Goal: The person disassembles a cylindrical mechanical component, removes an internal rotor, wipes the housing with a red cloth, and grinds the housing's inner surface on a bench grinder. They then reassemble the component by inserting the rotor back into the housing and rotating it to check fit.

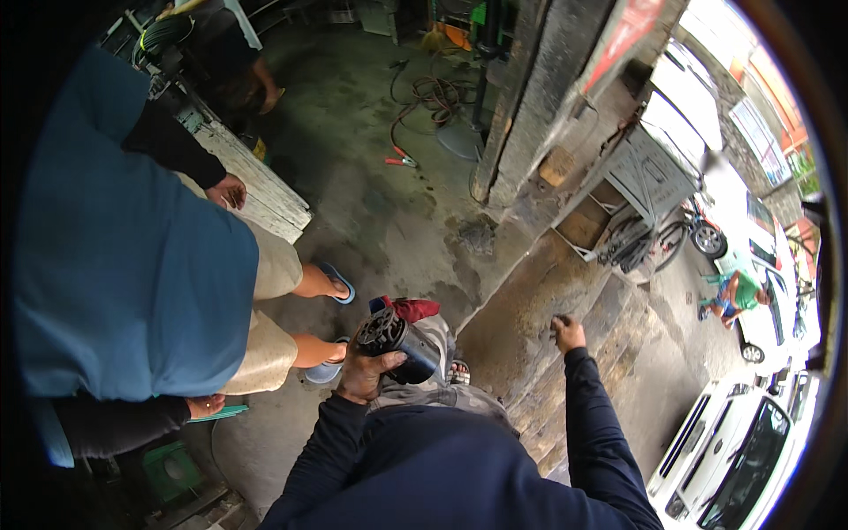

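Observation:
My left hand [360, 374] is wrapped round a black cylindrical motor [422, 352], held tilted in front of my waist. Its upper end shows a round, slotted metal face with darker inner parts. A red cloth [413, 309] shows just beyond the motor, over my grey trousers [439, 336]. Out to the right, well apart from the motor, is my right hand [570, 335], its fingers curled in together above the concrete step. Whatever lies between those fingers, if anything, is too small to make out.
At my left stands a person in a blue shirt [132, 283]. A pale wooden beam [256, 177] juts in behind them. Jumper cables [437, 97] lie on the floor. Ahead right are a dark post [539, 97] and a grey metal cabinet [645, 177]; white vehicles [724, 450] stand outside.

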{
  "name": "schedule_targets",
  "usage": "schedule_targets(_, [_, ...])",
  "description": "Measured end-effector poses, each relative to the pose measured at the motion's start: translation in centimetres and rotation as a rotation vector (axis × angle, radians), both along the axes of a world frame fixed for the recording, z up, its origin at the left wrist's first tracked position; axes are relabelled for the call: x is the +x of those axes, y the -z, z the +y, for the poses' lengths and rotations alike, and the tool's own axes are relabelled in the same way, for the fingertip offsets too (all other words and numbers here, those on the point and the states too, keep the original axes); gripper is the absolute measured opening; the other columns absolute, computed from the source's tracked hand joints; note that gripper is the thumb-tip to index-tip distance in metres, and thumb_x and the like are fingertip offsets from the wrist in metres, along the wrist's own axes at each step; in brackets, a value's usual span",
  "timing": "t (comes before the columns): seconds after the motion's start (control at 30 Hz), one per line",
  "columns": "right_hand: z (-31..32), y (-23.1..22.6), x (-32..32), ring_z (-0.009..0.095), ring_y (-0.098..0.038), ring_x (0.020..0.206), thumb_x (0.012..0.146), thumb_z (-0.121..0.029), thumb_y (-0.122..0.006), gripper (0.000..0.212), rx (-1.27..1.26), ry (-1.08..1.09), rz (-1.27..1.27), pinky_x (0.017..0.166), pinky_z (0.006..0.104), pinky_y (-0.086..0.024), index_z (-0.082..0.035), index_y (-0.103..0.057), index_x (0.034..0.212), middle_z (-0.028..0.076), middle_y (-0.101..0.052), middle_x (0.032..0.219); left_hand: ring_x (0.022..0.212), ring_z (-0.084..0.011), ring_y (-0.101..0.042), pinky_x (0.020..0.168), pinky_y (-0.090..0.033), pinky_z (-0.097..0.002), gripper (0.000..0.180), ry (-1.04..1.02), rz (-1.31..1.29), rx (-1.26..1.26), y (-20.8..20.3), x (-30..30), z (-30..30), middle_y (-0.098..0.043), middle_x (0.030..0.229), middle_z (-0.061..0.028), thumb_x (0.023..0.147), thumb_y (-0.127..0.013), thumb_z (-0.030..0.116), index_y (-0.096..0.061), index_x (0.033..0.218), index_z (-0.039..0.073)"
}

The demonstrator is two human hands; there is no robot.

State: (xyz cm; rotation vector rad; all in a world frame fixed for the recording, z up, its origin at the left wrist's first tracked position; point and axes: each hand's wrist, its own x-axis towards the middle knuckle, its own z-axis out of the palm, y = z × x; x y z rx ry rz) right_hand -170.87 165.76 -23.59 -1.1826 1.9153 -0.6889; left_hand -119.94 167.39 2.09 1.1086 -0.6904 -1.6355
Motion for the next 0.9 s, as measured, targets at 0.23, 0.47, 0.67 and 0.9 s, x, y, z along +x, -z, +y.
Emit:
schedule_targets(0.23, [-16.9, -4.5, 7.7, 0.031, -0.074, 0.091, 0.095, -0.027, -0.073, 0.039, 0.066, -0.111, -0.053, 0.078, 0.0407, -0.059, 0.003, -0.071, 0.119, 0.021, -0.077, 0.107, 0.111, -0.0195, -0.067, 0.1, -0.055, -0.0357, 0.071, -0.093, 0.102, 0.027, 0.7, -1.2, -12.2, -0.071, 0.122, -0.0067, 0.069, -0.086, -0.011, -0.062, 0.135, 0.002])
schedule_targets(0.47, [-16.2, -4.4, 9.1, 0.014, -0.075, 0.079, 0.094, -0.024, -0.076, 0.038, 0.585, -0.361, -0.191, 0.073, 0.0307, -0.06, 0.002, -0.072, 0.122, 0.014, -0.079, 0.102, 0.117, -0.0181, -0.064, 0.105, -0.052, -0.0363, 0.078, -0.149, 0.182, 0.061, -4.5, 0.9, -25.9, -0.068, 0.129, -0.0062, 0.07, -0.085, -0.013, -0.055, 0.14, 0.002])
schedule_targets(0.67, [-29.8, -11.2, 11.0, 0.028, -0.076, 0.089, 0.095, -0.021, -0.07, 0.029, 0.301, -0.541, -0.002, 0.078, 0.0363, -0.06, 0.002, -0.074, 0.112, 0.017, -0.078, 0.103, 0.12, -0.0157, -0.062, 0.104, -0.052, -0.0348, 0.08, -0.226, 0.142, -0.099, -11.9, 4.4, -36.3, -0.067, 0.13, -0.0045, 0.071, -0.09, -0.005, -0.053, 0.142, 0.003])
schedule_targets(0.9, [-55.6, -25.2, 25.6, 0.023, -0.073, 0.092, 0.101, -0.031, -0.066, 0.039, 0.197, -0.785, -0.259, 0.077, 0.038, -0.058, 0.0, -0.068, 0.126, 0.013, -0.076, 0.108, 0.12, -0.0171, -0.062, 0.107, -0.049, -0.0356, 0.077, -0.293, 0.116, -0.109, -18.4, 8.3, -46.4, -0.066, 0.129, -0.0049, 0.074, -0.09, 0.001, -0.054, 0.142, 0.004])
